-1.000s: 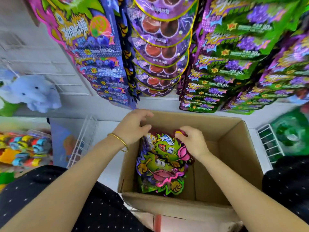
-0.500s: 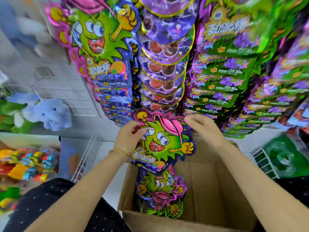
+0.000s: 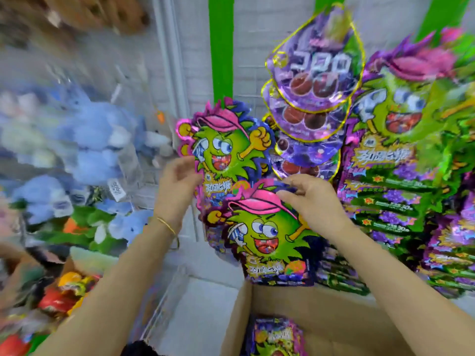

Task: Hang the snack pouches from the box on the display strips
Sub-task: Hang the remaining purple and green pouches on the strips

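**Monster pouch held up before the hanging rows**

Nearest, the cardboard box [image 3: 321,312] stands open below the arms, with more pouches [image 3: 275,337] lying inside. Above it, the right hand [image 3: 312,199] pinches the top of a green monster pouch [image 3: 267,235], its fingers curled over the pink cap. The left hand [image 3: 177,181] lies at the left edge of a matching pouch [image 3: 226,150] just behind and higher. Whether its fingers grip that one cannot be told. Farther right hang purple grape pouches [image 3: 316,73] and green-and-purple pouches [image 3: 401,150]. Blurred blue plush toys [image 3: 84,140] fill the left.
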